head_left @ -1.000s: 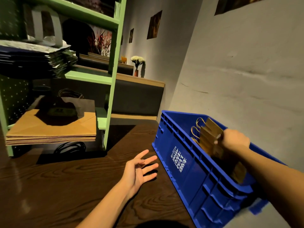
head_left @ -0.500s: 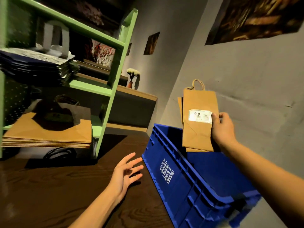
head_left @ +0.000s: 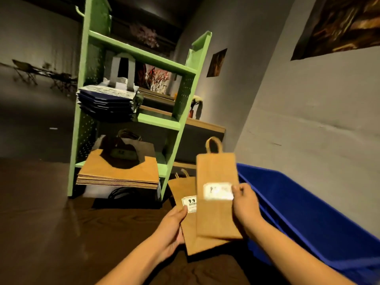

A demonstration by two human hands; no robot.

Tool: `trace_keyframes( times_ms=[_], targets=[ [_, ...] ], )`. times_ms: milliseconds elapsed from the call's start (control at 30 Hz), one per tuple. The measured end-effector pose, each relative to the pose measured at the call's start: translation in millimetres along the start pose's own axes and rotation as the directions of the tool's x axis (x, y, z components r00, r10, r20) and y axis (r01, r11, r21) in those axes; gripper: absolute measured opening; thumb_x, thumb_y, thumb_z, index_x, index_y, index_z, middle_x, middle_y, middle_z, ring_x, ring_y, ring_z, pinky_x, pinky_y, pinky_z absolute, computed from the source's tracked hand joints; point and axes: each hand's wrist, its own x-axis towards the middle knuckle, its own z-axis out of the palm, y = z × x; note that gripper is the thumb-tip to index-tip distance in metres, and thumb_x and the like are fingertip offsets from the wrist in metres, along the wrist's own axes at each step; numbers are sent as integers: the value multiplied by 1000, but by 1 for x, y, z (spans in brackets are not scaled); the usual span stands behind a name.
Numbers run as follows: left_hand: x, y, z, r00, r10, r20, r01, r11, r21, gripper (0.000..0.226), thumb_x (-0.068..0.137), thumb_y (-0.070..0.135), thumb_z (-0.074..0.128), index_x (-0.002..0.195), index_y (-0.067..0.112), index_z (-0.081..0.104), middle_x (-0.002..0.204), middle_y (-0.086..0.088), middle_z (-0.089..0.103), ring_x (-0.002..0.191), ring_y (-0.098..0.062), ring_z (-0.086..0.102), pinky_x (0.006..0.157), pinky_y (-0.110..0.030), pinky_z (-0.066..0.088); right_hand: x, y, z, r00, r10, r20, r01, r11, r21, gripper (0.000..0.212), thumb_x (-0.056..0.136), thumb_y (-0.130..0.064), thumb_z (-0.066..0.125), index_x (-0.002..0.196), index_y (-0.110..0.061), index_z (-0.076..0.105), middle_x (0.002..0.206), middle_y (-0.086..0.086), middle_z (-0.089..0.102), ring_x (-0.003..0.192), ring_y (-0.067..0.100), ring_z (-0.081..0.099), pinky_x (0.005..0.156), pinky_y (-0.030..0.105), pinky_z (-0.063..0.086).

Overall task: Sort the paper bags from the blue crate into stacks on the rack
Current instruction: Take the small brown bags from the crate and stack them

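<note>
Room, as I logged it: grey plaster wall [head_left: 308, 120] on the right bore one large dark picture [head_left: 339, 25] and a smaller picture [head_left: 216, 62] farther back. Dark wood-grain tabletop [head_left: 51, 233] lay below. A wood-topped ledge [head_left: 205, 125] behind carried a small vase of flowers [head_left: 193, 109]. Light was dim and warm.

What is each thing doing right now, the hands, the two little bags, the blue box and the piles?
left hand: pinches the back bag's left edge.
right hand: pinches the front bag beside its label.
front bag: flat, upright, handle up.
back bag: flat, partly behind the front bag.
blue crate: open-topped.
brown stack: flat on the green rack's lower shelf.
dark blue stack: flat, one shelf higher.
</note>
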Motion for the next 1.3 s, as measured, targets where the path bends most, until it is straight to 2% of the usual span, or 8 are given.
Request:
trace_keyframes(
  times_ms=[200, 467, 600, 700, 833, 1000, 1100, 1300],
  targets=[
    [5, -7, -36, 995, -99, 21, 99, 995, 2, 32, 112, 10, 35, 133, 22, 57, 127, -19, 73, 116, -37, 71, 92, -49, 61, 20, -13, -27, 974, 151, -170, -95, 950, 298, 23, 105, -33, 50, 107, -17, 65, 99, -3, 68, 89, 16, 64, 71, 34, 50],
    [3, -8, -34, 978, -152, 144, 156, 988, -17, 33, 109, 28, 47, 141, 21, 55, 135, -19, 68, 123, -39, 66, 94, -61, 55, -40, 54, 64, 934, 302, 191, -304, 953, -21, 19, 99, -31, 60, 106, -14, 66, 106, 4, 70, 96, 23, 65, 83, 37, 51],
    [6, -12, -38, 969, -210, 133, 191, 972, 137, 36, 106, 8, 51, 141, 19, 52, 124, -23, 71, 110, -46, 69, 85, -69, 54, -41, 33, 78, 875, 237, 423, -104, 944, -313, 49, 91, -39, 64, 134, -17, 59, 133, 5, 59, 122, 25, 58, 100, 37, 48],
    [12, -17, -42, 967, -250, 54, 239, 958, 161, 42, 103, -7, 41, 139, 12, 52, 120, -25, 74, 110, -47, 71, 78, -69, 56, -13, -5, 40, 973, -60, 222, 131, 937, -324, 48, 94, -35, 64, 140, -26, 55, 140, 0, 53, 129, 20, 53, 105, 34, 44],
    [17, -17, -39, 961, -277, -7, 269, 929, 254, 36, 103, -4, 39, 128, 18, 53, 110, -22, 78, 97, -45, 76, 73, -69, 58, 44, -31, -42, 952, -244, -185, 181, 936, -303, 19, 99, -28, 51, 107, -30, 68, 101, -3, 71, 90, 17, 64, 74, 32, 51],
    [23, -27, -25, 969, -139, -203, 219, 863, 455, 35, 98, 1, 44, 124, 21, 56, 111, -12, 74, 83, -31, 77, 67, -52, 65, 97, 84, -122, 964, 260, -50, -190, 548, -814, 36, 85, -41, 55, 113, -22, 67, 115, 6, 69, 96, 28, 65, 80, 39, 53],
    [31, -28, -14, 958, -62, -279, 213, 809, 548, 25, 95, 14, 47, 114, 21, 62, 107, -7, 75, 89, -28, 75, 54, -39, 64, 110, 140, -130, 718, 680, 151, -156, 368, -917, 39, 56, -25, 56, 91, -10, 66, 130, 14, 65, 109, 27, 62, 86, 33, 46],
    [72, -49, -13, 958, 67, -279, 154, 700, 697, 21, 88, 27, 57, 109, 24, 60, 111, 0, 72, 102, -24, 70, 87, -35, 58, 76, 95, -126, 694, 696, 186, -83, 334, -939, 6, 102, -20, 48, 97, -16, 50, 93, -2, 50, 107, 21, 45, 91, 24, 34]
  ],
)
